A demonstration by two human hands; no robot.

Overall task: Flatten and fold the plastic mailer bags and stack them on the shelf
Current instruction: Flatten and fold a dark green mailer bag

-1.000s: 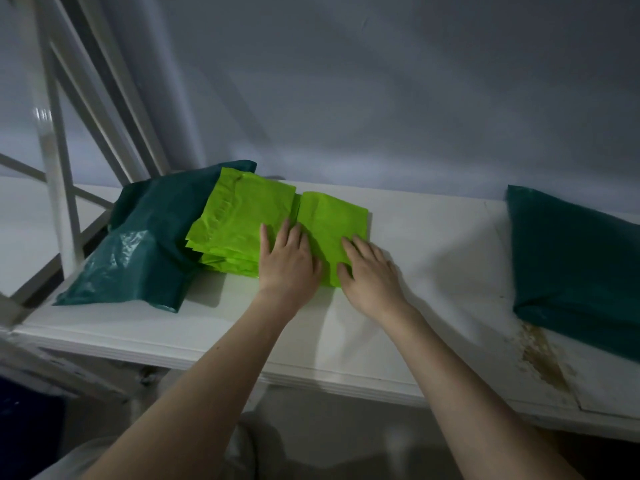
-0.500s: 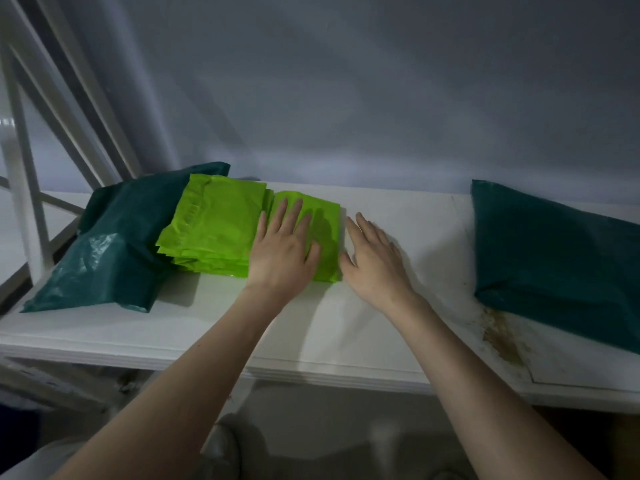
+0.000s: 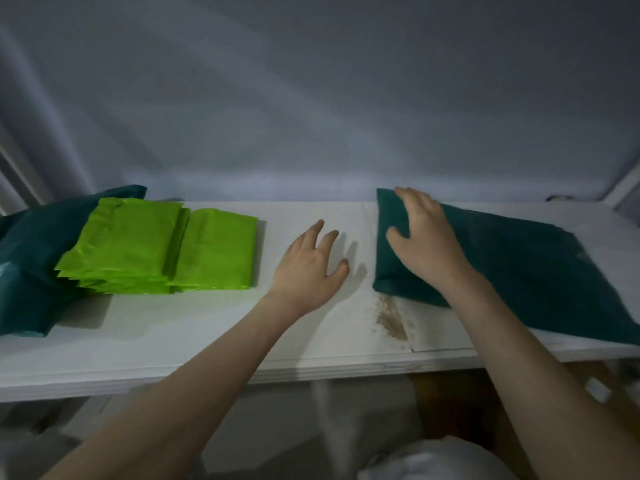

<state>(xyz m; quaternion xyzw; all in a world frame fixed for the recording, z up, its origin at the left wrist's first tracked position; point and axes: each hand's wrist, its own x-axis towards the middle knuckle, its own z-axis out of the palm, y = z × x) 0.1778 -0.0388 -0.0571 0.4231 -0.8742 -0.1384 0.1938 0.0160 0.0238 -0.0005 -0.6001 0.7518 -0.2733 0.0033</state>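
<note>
From the head view, a white shelf runs across the frame against a grey wall. At its left end lies a dark green mailer bag, bulging as if filled, though what it holds cannot be seen. A stack of folded lime-green mailer bags leans on it, with a second, lower folded pile touching that stack on its right side and lying flat on the shelf.

The left hand is over the bare shelf between the lime-green bags and the right-hand bag, fingers spread and relaxed, holding nothing (whether the palm touches the board cannot be told).

The right hand rests on the left part of a second dark green mailer bag, fingers bent over its top near the rear corner, thumb on the bag's left edge. This bag also looks padded. A brown stain marks the shelf just in front of its near left corner.
</note>
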